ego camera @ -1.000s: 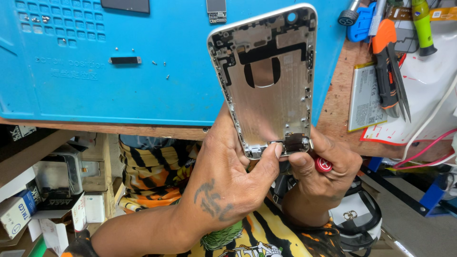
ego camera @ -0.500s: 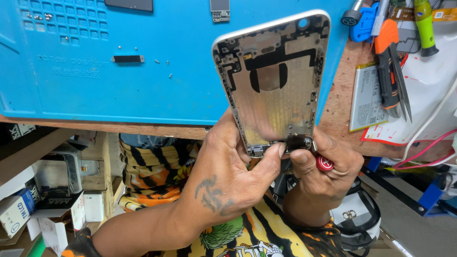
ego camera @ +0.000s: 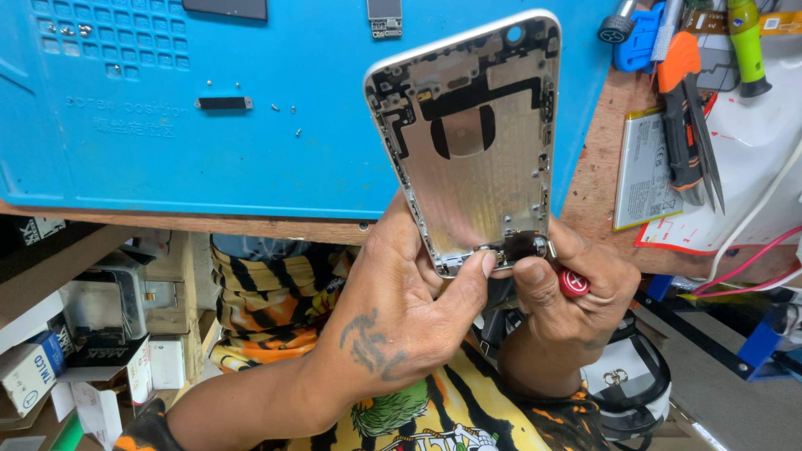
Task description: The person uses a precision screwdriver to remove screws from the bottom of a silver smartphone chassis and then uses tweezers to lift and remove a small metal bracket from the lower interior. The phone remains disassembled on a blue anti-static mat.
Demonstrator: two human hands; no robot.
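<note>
My left hand (ego camera: pixel 409 309) grips the lower edge of a bare silver phone housing (ego camera: pixel 484 142), held upright with its open inside facing me. The thumb presses on the bottom edge. My right hand (ego camera: pixel 572 292) holds a small screwdriver with a red end cap (ego camera: pixel 573 283) and pinches at a dark part (ego camera: pixel 525 245) at the housing's bottom right corner. The screwdriver's tip is hidden by my fingers.
A blue work mat (ego camera: pixel 209 117) on a wooden bench carries tiny screws (ego camera: pixel 284 108) and a small black bracket (ego camera: pixel 223 103). At the right lie a flat battery (ego camera: pixel 647 167), an orange-handled tool (ego camera: pixel 681 108), tweezers (ego camera: pixel 706 150), a green-handled tool (ego camera: pixel 746 42) and cables (ego camera: pixel 752 250). Boxes (ego camera: pixel 50 367) sit under the bench at the left.
The housing has tilted and shifted slightly right and up in my left hand. Both hands keep their grip at its bottom edge.
</note>
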